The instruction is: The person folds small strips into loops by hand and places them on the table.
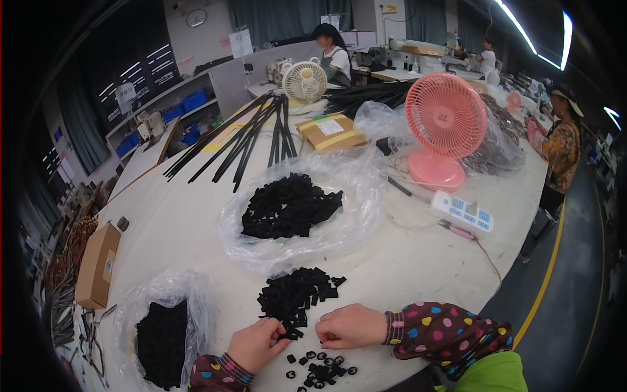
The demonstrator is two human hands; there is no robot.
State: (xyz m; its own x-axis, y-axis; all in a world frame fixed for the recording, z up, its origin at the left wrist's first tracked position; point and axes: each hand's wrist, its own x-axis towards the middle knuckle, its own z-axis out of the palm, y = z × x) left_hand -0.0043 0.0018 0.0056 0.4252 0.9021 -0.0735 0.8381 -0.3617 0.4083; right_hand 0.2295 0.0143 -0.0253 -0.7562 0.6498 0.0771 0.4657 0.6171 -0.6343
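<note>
My left hand [256,344] is at the near edge of a loose pile of short black strip pieces [297,293], its thumb and forefinger closed on one small black strip piece [290,334]. To its right, my right hand [353,326] rests low over the table with fingers curled together; whatever they hold is hidden. Just below both hands lie several small black ring-like pieces [321,372], scattered flat. Beyond the pile, an opened clear plastic bag [238,251] holds a heap of similar black pieces [287,208]. Another clear bag [202,307], left of my left hand, contains more black pieces [162,346].
A pink fan [446,117] and a white power strip [462,212] stand at the right. Long black strips [245,140], a taped package [331,131] and a cream fan [304,83] lie farther back. At left is a cardboard box [98,266]. Other people [562,144] work around the table.
</note>
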